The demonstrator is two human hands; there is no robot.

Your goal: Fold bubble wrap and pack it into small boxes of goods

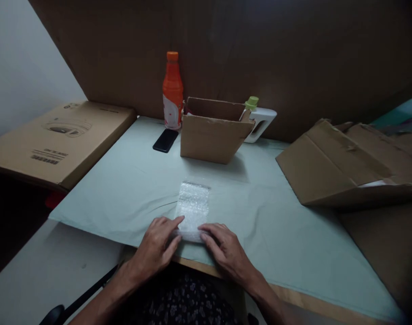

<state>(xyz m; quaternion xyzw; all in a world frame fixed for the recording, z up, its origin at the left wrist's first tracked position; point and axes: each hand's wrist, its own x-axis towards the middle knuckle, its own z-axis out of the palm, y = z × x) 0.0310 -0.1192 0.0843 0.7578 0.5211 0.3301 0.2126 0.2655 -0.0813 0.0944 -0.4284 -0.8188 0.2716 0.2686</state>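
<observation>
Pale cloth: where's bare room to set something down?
Left: cloth between flat carton, phone and bubble wrap. Right: between bubble wrap and flapped carton. Crowded: back middle, with orange bottle, open box, white jug; front middle, left hand and right hand on bubble wrap.

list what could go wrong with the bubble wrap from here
The bubble wrap might skew if the left hand and right hand, at either side of its bunched near end, move unevenly. That end also lies close to the wooden table edge, so it could slip off.
</observation>
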